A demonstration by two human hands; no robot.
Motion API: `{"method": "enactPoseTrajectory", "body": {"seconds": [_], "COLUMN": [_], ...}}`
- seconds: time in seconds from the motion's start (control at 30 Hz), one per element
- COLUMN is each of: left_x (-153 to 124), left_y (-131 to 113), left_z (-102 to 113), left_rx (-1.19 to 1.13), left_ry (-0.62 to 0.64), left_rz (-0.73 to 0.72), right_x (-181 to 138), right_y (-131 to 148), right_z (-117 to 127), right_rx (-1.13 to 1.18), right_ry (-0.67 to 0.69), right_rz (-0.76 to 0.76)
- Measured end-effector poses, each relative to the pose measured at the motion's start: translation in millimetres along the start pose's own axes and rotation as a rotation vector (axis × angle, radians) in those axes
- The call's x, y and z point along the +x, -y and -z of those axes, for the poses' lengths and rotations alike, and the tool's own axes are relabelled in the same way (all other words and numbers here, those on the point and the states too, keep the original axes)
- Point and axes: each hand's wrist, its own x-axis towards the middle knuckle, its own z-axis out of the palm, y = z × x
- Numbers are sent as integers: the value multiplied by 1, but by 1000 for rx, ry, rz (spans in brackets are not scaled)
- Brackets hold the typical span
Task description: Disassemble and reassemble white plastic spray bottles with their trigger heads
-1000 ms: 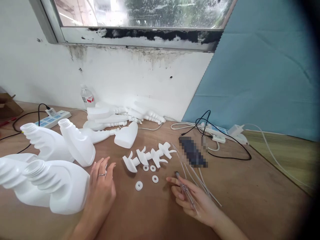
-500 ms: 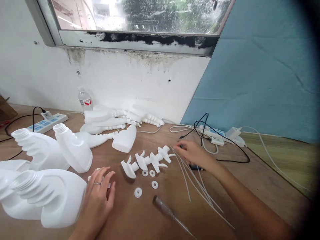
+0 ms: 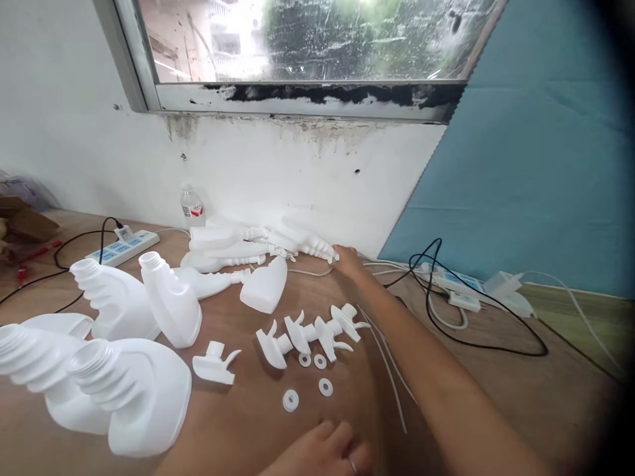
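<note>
My right hand [image 3: 347,258] is stretched far out to the pile of white bottles lying by the wall [image 3: 297,241] and touches the ribbed neck of one. Its fingers are turned away from me, so its grip is hidden. My left hand [image 3: 325,453] lies flat at the bottom edge with a ring on one finger, fingers stretched out and holding nothing. Between the hands stand a row of white trigger heads [image 3: 310,334] and several white washers [image 3: 290,400]. One more trigger head [image 3: 214,365] lies alone to the left. Thin clear tubes [image 3: 389,360] run beside my right forearm.
Large white bottles [image 3: 133,396] crowd the left of the wooden table, two upright [image 3: 171,307]. A small water bottle [image 3: 191,205] stands at the wall. A power strip [image 3: 122,243] lies at the left, another [image 3: 466,284] with black cables at the right. A blue board [image 3: 536,145] leans at the right.
My right hand has gone from the tubes to the far bottle pile. My left hand has drawn back from beside the big bottle, uncovering a trigger head. The screwdriver is out of view.
</note>
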Motion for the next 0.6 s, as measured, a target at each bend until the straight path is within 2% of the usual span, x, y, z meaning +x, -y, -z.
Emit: {"method": "enactPoseTrajectory", "body": {"seconds": [0.1, 0.17, 0.3, 0.4, 0.47, 0.5, 0.6], "left_x": [16, 26, 31, 19, 8, 3, -5], "left_y": [18, 25, 30, 38, 49, 56, 75], "left_z": [5, 9, 20, 35, 46, 52, 63], "left_rx": [-23, -45, -99, -135, -200, -251, -457], "left_ry": [137, 186, 102, 30, 6, -21, -249], "left_rz": [-30, -22, -33, 36, 174, 288, 696], "right_x": [-5, -12, -43, -86, -122, -139, -183], "right_y": [-7, -14, -29, -36, -39, -41, -46], "right_z": [0, 6, 33, 65, 89, 100, 127], "right_rx": [42, 91, 206, 287, 471, 599, 948], "right_ry": [-122, -210, -388, -499, -570, -536, -532], "right_rz": [-1, 21, 70, 69, 73, 61, -91]}}
